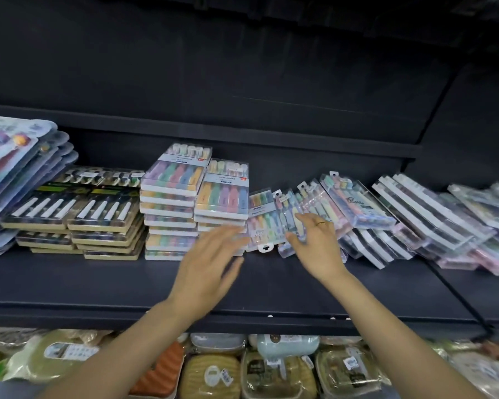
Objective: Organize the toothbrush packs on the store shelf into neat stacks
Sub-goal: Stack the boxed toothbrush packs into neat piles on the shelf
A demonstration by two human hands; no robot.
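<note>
Pastel toothbrush packs (pixel 267 223) lie loose and fanned out on the dark shelf (pixel 104 280), between two neat stacks of boxed pastel toothbrushes (pixel 195 197) and a slanted pile of clear packs (pixel 357 201). My left hand (pixel 211 257) is blurred, fingers straight, its fingertips at the left edge of the loose packs. My right hand (pixel 314 240), with a ring on one finger, rests on the right side of those packs, thumb under the near edge of one pack.
Black-and-tan toothbrush boxes (pixel 78 214) are stacked at the left, with large blister packs (pixel 18 168) leaning at the far left. More leaning packs (pixel 444 226) fill the right. A lower shelf holds bagged sponges and cases (pixel 242 367).
</note>
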